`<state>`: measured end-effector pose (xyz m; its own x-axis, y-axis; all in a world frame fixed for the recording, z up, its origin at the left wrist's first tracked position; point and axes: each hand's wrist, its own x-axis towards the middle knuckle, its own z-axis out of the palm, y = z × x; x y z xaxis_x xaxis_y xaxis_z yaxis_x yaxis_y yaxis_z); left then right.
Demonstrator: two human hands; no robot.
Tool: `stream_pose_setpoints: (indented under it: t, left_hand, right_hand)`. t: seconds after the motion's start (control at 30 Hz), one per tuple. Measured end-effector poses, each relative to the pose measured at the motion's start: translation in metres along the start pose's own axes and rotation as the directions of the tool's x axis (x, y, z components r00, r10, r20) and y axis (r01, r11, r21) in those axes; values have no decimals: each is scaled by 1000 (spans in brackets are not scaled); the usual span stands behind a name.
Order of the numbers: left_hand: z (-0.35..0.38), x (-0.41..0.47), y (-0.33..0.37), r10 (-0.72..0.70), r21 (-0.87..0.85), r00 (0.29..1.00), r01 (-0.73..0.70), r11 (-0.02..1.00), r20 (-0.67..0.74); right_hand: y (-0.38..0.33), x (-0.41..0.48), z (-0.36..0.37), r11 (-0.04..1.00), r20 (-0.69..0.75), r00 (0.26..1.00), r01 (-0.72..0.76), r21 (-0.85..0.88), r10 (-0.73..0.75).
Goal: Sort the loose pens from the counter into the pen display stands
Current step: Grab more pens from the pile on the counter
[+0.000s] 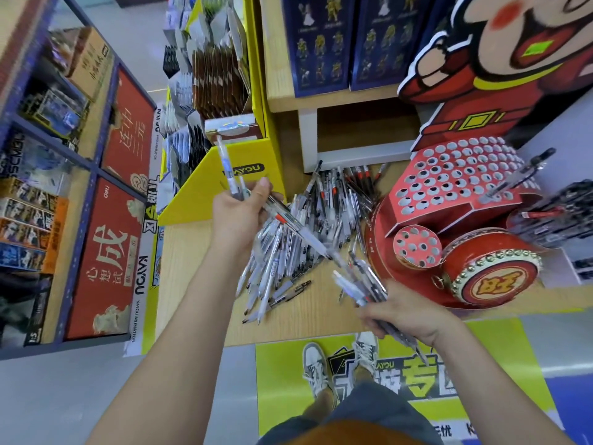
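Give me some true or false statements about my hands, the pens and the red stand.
1. The left hand and right hand each hold several pens. True.
2. The counter has no pens on it. False: a big pile lies on it.
3. Every hole of the red stand is filled. False: most holes show empty; one pen stands in it.
4. The pile lies between the yellow box and the red stand. True.
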<state>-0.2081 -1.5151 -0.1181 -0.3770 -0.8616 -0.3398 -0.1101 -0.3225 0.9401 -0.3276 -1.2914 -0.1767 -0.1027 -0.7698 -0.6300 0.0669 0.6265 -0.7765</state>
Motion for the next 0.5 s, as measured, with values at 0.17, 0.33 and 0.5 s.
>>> stream_pose_setpoints:
  t: [0.17, 0.33, 0.5]
  left_hand:
    - [-7, -13, 15, 13, 135, 997, -24, 991, 82]
    - [15, -36, -3, -60, 211, 991, 34, 977, 118]
    - [27, -49, -1, -6, 200, 995, -15, 980, 103]
  right_hand:
    - [-12, 9, 9, 901, -240, 970, 70, 428, 39]
    - [-65, 7, 27, 872, -227, 964, 224, 435, -135]
    - [-81, -15, 33, 867, -233, 953, 277, 415, -193]
